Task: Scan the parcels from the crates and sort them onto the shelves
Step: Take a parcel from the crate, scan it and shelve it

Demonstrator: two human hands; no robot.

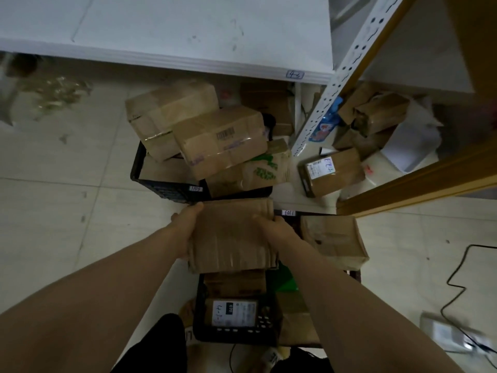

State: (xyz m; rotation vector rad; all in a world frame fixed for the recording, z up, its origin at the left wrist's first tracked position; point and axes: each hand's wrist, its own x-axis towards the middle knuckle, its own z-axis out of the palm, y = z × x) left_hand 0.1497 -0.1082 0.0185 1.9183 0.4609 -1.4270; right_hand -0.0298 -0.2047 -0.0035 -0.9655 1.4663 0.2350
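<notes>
Held parcel: plain brown cardboard.
Far crate: black, white tag.
Printed box: tan with green pattern.
Shelf: white, grey scuffs.
Shelf upright: white, rows of dark holes.
Packet: blue.
Floor: pale beige tiles.
Cable, near right: black.

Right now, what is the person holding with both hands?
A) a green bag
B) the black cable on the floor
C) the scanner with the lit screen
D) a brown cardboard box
D: the left hand and the right hand clasp opposite sides of a brown cardboard box, while the scanner lies untouched below it.
</notes>
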